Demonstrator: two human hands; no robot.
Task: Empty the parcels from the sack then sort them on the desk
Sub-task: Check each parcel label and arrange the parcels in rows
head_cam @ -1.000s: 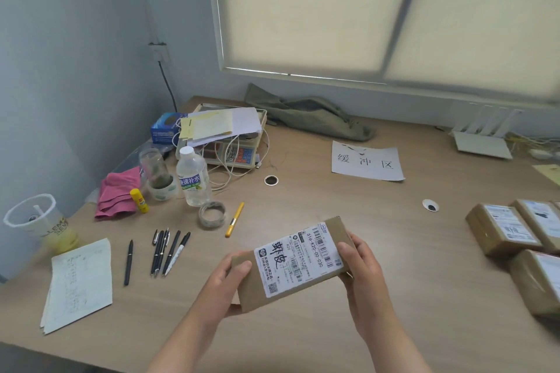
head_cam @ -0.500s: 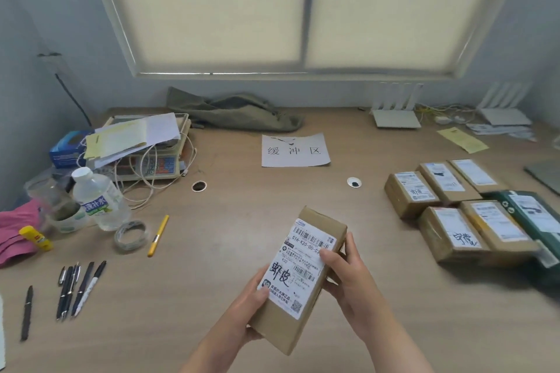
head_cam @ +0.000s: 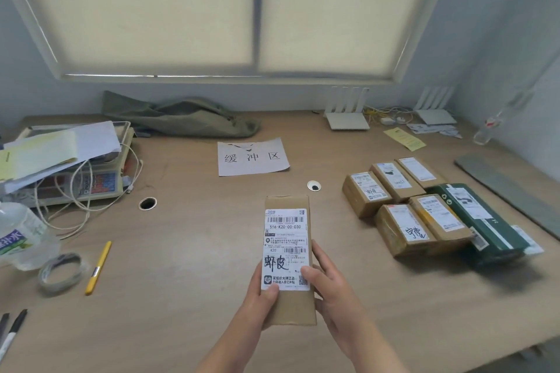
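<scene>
I hold a brown cardboard parcel (head_cam: 288, 239) with a white shipping label above the front middle of the desk, its long side pointing away from me. My left hand (head_cam: 260, 297) grips its near left edge and my right hand (head_cam: 330, 285) its near right edge. Several brown parcels (head_cam: 403, 206) lie side by side on the desk's right part, with a dark green parcel (head_cam: 481, 221) beside them. The olive sack (head_cam: 178, 115) lies slumped flat at the back, under the window.
A paper sign (head_cam: 251, 157) lies at the desk's middle back. On the left stand a scale under papers and a white cable (head_cam: 69, 166), a water bottle (head_cam: 21, 236), a tape roll (head_cam: 60, 271), a yellow pen (head_cam: 98, 266). Two white routers (head_cam: 348, 118) sit at the back right.
Both hands turned the parcel from lying crosswise to pointing lengthwise away from me. My view swung right, bringing the row of parcels on the right fully into sight.
</scene>
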